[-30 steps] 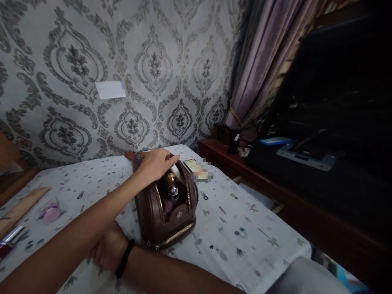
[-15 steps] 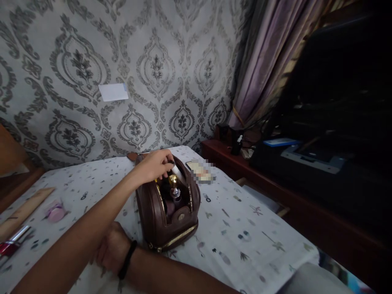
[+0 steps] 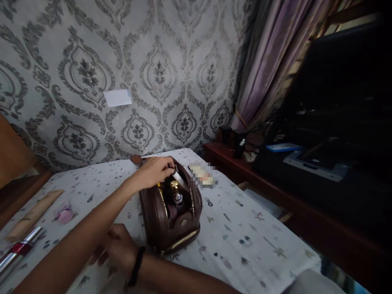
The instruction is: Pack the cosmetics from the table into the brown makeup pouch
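A brown leather bag [image 3: 156, 220] stands unzipped on the patterned cloth. My left hand [image 3: 157, 168] is at its far opening, thumb and fingers pinched at the upper end of a white tube [image 3: 181, 179] that leans inside. Beside the tube, a gold-capped bottle [image 3: 174, 186] and a clear-capped bottle [image 3: 178, 199] stand in the bag; its deeper contents are dark. My right hand [image 3: 118, 247], with a black band on the wrist, hovers left of the bag beneath my left forearm. Its fingers are loosely apart, partly hidden, and hold nothing visible.
On the left lie a pink round item [image 3: 65, 214], a long beige item [image 3: 36, 214] and red-and-silver tubes [image 3: 21, 247]. A partly pixelated phone-like item [image 3: 202, 174] lies behind the bag's right side. A dark red ledge [image 3: 220, 157] borders the cloth.
The view has shifted slightly, moving the scene right and down. The white tube shows more inside the bag beside my left fingers. My right hand's fingers have loosened and spread.
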The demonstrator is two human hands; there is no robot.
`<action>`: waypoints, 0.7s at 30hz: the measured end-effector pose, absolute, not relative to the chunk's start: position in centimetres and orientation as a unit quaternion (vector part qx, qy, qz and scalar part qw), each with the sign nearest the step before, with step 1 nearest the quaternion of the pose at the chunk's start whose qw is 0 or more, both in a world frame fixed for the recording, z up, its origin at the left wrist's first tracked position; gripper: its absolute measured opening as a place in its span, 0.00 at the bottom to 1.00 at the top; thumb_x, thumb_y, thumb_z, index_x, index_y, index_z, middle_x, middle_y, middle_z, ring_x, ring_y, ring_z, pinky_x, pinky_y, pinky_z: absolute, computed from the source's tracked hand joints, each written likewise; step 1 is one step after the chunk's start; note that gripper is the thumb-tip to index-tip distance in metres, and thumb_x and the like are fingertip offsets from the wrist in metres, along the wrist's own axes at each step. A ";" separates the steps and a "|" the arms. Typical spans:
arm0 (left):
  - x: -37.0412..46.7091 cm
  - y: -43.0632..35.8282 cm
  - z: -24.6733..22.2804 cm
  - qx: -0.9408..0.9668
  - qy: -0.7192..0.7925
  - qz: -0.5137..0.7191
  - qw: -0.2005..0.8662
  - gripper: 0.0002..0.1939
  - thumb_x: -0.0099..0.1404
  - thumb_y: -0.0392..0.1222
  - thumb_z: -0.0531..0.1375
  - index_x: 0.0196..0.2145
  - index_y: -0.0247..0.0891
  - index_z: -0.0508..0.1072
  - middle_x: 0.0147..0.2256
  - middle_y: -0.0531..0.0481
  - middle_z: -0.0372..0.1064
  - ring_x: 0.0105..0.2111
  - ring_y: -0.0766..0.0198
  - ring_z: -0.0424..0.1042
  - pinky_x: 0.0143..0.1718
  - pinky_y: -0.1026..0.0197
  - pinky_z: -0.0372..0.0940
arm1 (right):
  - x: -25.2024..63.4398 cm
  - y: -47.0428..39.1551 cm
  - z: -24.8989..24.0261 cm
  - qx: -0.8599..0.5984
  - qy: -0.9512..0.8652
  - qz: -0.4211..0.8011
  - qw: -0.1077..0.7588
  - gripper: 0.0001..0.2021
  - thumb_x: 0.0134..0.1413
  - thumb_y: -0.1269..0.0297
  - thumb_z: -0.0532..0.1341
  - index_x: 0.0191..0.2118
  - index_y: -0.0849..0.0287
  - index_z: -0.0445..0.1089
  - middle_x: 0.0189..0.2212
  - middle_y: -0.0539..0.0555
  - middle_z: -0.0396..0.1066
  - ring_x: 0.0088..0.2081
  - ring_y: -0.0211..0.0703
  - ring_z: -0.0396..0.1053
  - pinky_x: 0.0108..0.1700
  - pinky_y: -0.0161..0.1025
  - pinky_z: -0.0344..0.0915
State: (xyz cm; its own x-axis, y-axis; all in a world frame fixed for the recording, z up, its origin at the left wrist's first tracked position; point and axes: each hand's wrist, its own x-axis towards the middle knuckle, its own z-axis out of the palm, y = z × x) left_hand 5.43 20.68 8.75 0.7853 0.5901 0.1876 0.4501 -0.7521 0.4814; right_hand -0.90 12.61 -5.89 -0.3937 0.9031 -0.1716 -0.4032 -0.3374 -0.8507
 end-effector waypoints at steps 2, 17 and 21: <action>5.3 21.4 8.9 0.914 0.269 0.145 0.268 0.06 0.62 0.41 0.56 0.35 0.38 0.70 0.25 0.54 0.72 0.24 0.64 0.71 0.28 0.64 0.62 | 1.3 11.7 -4.3 -0.346 -0.457 0.688 0.445 0.13 0.45 0.54 0.66 0.28 0.59 0.69 0.22 0.47 0.66 0.21 0.33 0.64 0.23 0.30 0.56; 4.9 21.1 8.5 0.913 0.228 0.175 0.290 0.09 0.61 0.40 0.58 0.39 0.37 0.71 0.24 0.55 0.69 0.25 0.66 0.67 0.27 0.66 0.58 | 18.7 8.1 5.4 -0.470 -0.632 0.165 0.594 0.10 0.60 0.59 0.56 0.38 0.58 0.71 0.31 0.53 0.70 0.32 0.40 0.68 0.35 0.37 0.64; 4.7 19.6 8.4 0.909 0.259 0.215 0.245 0.07 0.63 0.39 0.55 0.37 0.37 0.71 0.24 0.55 0.68 0.25 0.66 0.66 0.27 0.65 0.56 | 21.7 11.0 4.0 -0.582 -0.651 -0.012 0.488 0.10 0.55 0.62 0.59 0.41 0.59 0.71 0.34 0.55 0.67 0.34 0.44 0.66 0.38 0.41 0.63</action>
